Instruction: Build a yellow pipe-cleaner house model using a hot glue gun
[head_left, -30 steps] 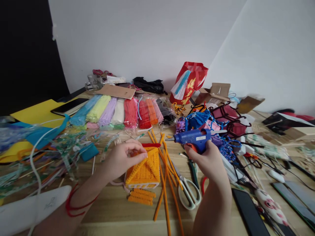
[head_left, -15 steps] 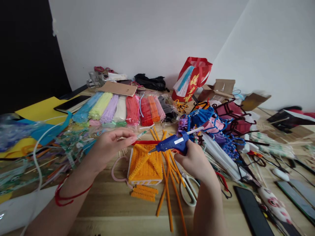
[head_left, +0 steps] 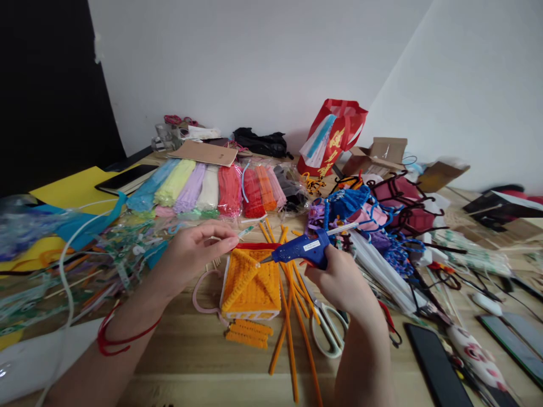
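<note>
A blue glue gun (head_left: 299,251), with a clear glue stick out of its back, is gripped in my right hand (head_left: 339,277). Its nozzle points left, at the raised centre of an orange fuzzy pyramid-like piece (head_left: 244,291) with white edging below. My left hand (head_left: 199,254) pinches a small clear strip with green marks (head_left: 245,231) above that piece's far left corner. Along the far edge runs a red strip (head_left: 254,246). Short orange fuzzy strips (head_left: 248,333) lie in front, and long orange pipe cleaners (head_left: 292,339) to the right.
White-handled scissors (head_left: 330,330) and a black phone (head_left: 435,362) lie at the right. Bundles of coloured pipe cleaners (head_left: 207,189) line the back. Blue and purple craft pieces (head_left: 352,206) pile up at right, before a red bag (head_left: 331,138). A white cable (head_left: 63,271) crosses the left side.
The glue gun has shifted slightly right, its nozzle still by the orange piece's centre. My left hand has moved slightly right with the small strip.
</note>
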A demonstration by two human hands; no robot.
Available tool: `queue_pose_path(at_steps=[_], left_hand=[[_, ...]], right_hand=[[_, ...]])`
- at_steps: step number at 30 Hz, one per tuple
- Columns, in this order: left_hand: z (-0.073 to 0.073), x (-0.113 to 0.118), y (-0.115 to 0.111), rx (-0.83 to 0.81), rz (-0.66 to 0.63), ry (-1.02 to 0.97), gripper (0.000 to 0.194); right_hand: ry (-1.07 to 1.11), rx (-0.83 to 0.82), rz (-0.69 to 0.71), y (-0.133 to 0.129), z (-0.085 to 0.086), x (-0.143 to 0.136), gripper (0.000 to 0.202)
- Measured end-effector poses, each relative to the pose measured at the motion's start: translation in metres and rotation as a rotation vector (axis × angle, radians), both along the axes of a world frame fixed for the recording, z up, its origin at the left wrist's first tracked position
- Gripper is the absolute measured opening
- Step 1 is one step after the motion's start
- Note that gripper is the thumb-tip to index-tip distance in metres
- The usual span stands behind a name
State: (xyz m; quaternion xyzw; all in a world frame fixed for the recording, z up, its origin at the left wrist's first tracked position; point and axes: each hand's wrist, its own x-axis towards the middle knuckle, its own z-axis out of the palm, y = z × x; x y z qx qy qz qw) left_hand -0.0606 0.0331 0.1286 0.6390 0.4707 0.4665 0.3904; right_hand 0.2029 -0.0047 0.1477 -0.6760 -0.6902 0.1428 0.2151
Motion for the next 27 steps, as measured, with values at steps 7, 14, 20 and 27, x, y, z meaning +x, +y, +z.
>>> queue_pose_path(at_steps=[7,14,20,27], left_hand=[[-0.002,0.0006,-0.0002,-0.008,-0.015,0.006,0.018],[-0.0063,0.0014,0.0006,-0.008,-0.018,0.003,0.017],[-0.0023,0.0055,-0.0005,-0.022,-0.037,-0.001,0.016],[-0.0078,0.0039,0.0015,-0.047,-0.034,-0.018,0.016]], right_hand=[[0.008,-0.016,0.01,0.0011,-0.0016,-0.0014,0.01],[0.004,-0.016,0.022,0.0018,-0.0055,-0.0018,0.011],[0.017,-0.013,0.007,0.0029,-0.0041,0.0008,0.011],[0.025,-0.024,0.014,0.0028,-0.0031,-0.0001,0.009]])
